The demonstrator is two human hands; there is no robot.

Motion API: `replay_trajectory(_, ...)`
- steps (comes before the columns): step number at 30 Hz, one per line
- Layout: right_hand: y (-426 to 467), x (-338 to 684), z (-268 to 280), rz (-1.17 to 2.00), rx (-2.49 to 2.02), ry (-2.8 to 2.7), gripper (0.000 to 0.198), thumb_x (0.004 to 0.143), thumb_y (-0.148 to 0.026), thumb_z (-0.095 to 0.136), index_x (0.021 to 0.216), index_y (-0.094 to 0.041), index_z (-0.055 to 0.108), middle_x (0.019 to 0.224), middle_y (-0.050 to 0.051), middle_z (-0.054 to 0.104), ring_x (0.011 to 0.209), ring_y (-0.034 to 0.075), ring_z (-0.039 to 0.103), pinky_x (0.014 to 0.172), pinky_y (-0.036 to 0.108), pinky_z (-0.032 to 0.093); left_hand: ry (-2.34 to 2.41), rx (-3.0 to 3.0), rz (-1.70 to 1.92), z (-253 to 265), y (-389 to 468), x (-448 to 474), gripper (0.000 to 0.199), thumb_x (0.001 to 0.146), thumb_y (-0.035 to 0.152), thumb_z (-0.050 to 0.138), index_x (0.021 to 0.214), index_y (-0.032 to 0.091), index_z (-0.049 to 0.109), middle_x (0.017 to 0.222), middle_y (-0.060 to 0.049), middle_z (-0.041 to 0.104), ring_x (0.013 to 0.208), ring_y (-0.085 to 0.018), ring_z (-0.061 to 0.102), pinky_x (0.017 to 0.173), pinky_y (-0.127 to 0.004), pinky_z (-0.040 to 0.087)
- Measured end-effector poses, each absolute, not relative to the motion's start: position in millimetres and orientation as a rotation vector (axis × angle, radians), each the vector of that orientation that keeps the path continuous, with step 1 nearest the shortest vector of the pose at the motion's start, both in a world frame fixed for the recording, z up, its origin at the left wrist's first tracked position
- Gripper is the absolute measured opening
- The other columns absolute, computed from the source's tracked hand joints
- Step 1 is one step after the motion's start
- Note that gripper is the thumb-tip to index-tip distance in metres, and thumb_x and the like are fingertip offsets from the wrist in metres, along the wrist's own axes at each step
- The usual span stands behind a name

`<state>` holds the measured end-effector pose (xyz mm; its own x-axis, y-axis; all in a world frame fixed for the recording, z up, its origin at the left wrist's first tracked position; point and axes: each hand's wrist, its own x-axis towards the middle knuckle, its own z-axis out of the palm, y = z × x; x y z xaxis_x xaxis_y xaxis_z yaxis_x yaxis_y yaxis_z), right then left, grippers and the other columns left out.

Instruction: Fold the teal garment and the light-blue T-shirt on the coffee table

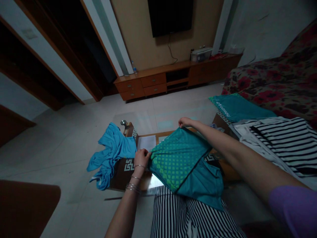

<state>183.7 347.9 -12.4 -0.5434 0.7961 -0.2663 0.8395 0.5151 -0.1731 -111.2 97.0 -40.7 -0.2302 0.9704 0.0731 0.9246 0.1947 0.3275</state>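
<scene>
Head view: your left grip [141,158] is clamped on the left corner of the teal garment [184,162], thumb and fingers pinched together on the cloth. Your right grip [184,122] is likewise closed, pinching the garment's far edge. Take the middle of this garment as the clock centre: your left grip is at 9 o'clock, your right grip at 12 o'clock. The garment spreads between them above the counter [121,173], its green-patterned panel facing up and its near end overlapping your striped trousers [168,215] at 6 o'clock. Bracelets [133,187] encircle your left wrist; a purple sleeve [294,208] covers your right upper arm.

At 9 o'clock, beyond your left grip, a crumpled light-blue garment [112,148] lies at the counter's end. Papers [146,142] show at 10 o'clock. A second teal garment [244,107], bearing white lettering, lies at 2 o'clock. Toward 3 o'clock, locate the black-and-white striped garment [284,140] on top of white cloth [244,132]. The floral sofa [272,79] stands farther out at 2 o'clock. At 12 o'clock, the television [170,16] is mounted above a wooden cabinet [155,79].
</scene>
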Motion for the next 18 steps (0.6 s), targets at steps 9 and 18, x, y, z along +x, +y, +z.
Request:
replay_trajectory(9, 340.9, 171.9, -14.2, -0.385, 1.597, 2.531, 0.026, 0.082, -0.019, 0.060, 0.105, -0.015, 0.073, 0.104, 0.010, 0.072, 0.091, 0.019, 0.064, 0.073, 0.021, 0.042, 2.317, 1.692, 0.394, -42.3, 94.5, -116.4, 0.011, 0.082, 0.022, 0.061, 0.073, 0.017, 0.057, 0.075, -0.002, 0.062, 0.072, -0.015, 0.056, 0.064, -0.024, 0.036)
replay_trajectory(18, 304.7, 143.0, -15.6, -0.139, 1.850, 2.715, 0.035, 0.094, -0.013, 0.036, 0.118, -0.010, 0.062, 0.120, 0.021, 0.061, 0.112, 0.025, 0.054, 0.096, 0.035, 0.037, 2.463, 1.710, 0.256, -24.6, 94.2, -117.8, 0.015, 0.087, 0.016, 0.053, 0.099, 0.013, 0.062, 0.098, -0.011, 0.067, 0.094, -0.021, 0.062, 0.080, -0.030, 0.046)
